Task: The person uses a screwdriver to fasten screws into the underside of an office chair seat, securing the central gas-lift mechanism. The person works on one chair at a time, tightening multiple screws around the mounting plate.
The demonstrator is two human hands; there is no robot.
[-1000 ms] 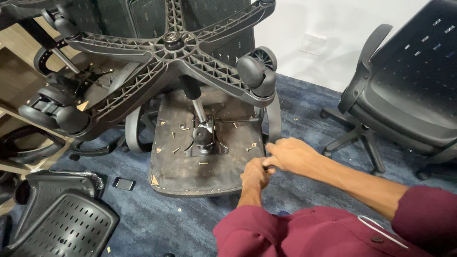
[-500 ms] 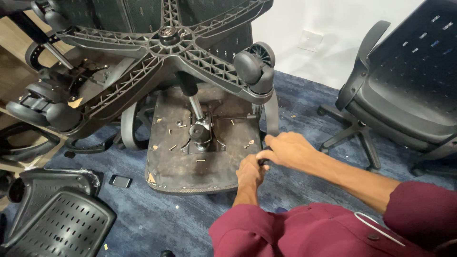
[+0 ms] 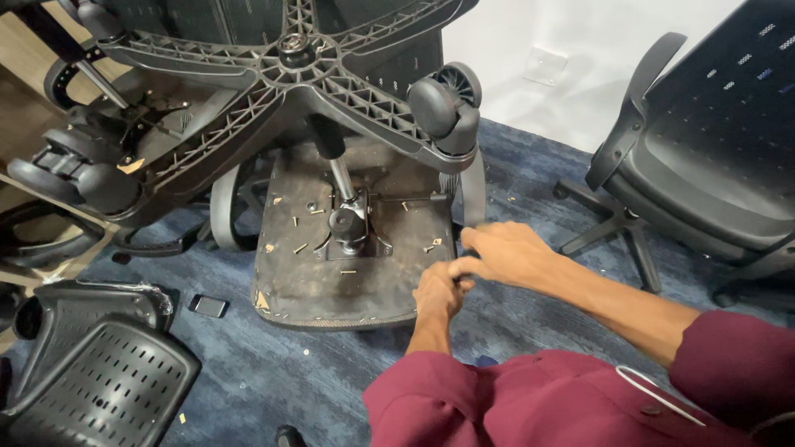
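An office chair lies overturned on the blue carpet, and the dirty underside of its seat (image 3: 306,281) faces up. Its metal mechanism plate (image 3: 348,228) and gas column rise toward the black five-star base (image 3: 290,50), which carries a caster (image 3: 443,103). My left hand (image 3: 437,291) is a closed fist at the seat's front right edge. My right hand (image 3: 507,252) is curled over it, fingertips touching the top of the left fist. Anything small held between them is hidden. Several loose screws (image 3: 298,247) lie on the seat underside.
A second black mesh chair (image 3: 704,157) stands upright at the right. A detached perforated chair back (image 3: 99,381) lies at the lower left, with a small dark phone-like object (image 3: 207,306) beside it. More chair parts (image 3: 74,165) are piled at the left, and a white wall (image 3: 580,58) is behind.
My hands have stayed pressed together at the seat's right front edge, shifting only slightly. The view has drifted a little; the chair has not moved.
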